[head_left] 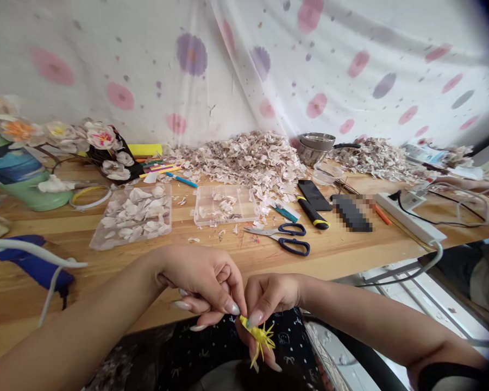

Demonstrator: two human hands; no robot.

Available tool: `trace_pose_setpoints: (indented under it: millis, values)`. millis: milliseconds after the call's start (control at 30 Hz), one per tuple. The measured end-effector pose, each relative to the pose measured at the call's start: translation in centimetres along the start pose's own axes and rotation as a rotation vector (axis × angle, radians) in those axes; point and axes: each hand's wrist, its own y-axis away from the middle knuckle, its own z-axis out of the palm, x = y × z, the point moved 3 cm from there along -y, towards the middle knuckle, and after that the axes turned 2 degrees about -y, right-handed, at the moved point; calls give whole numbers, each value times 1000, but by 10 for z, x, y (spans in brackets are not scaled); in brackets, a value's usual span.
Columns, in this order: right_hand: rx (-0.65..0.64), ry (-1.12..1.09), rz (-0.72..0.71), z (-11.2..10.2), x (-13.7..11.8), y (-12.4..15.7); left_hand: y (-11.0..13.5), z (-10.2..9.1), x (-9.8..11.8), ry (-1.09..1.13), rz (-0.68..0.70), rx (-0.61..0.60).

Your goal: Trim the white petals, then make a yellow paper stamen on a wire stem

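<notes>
Low in the head view, over my lap at the table's front edge, both hands meet on a small yellow fringed piece point(264, 338) that looks like a flower centre. My right hand point(271, 298) pinches it between thumb and fingers, with its thin strands spreading downward. The thumb and forefinger of my left hand point(206, 279) are pinched at its upper end, while the other fingers are loosely curled. The palms and part of the yellow piece are hidden. Scissors with dark blue handles point(293, 238) lie on the table just beyond my hands.
A petal-filled tray point(167, 209) and a divided clear box point(198, 217) sit ahead. Behind them rises a heap of pale petals point(252, 157). A yellow-black cutter point(309, 212), a metal bowl point(318, 142) and a power strip point(411, 220) are right; a blue tool point(36, 263) lies left.
</notes>
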Motion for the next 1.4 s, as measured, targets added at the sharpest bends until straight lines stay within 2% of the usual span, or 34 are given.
trace_pose_setpoints:
  millis: [200, 367, 533, 900, 1033, 1133, 1200, 1233, 1300, 1400]
  values:
    - [76, 158, 31, 11, -17, 2, 2, 4, 4, -55, -43, 62]
    - [-39, 139, 56, 11, -20, 5, 4, 5, 4, -56, -18, 112]
    - [93, 92, -9, 3, -19, 13, 7, 7, 5, -60, -4, 135]
    - [132, 189, 42, 10, -25, 15, 4, 4, 7, -73, 8, 142]
    - [142, 312, 36, 14, -29, 15, 1, 1, 3, -63, -11, 138]
    - [166, 529, 14, 18, -40, 21, 2, -4, -3, -53, 3, 166]
    - [253, 743, -52, 20, -52, 30, 6, -7, -8, -48, 44, 213]
    - [322, 836, -131, 22, -58, 36, 9, -9, -10, -43, 82, 261]
    - [494, 944, -382, 27, -69, 51, 15, -13, -13, -11, 186, 416]
    - [747, 1003, -827, 32, -74, 73, 20, -16, -18, 171, 459, 745]
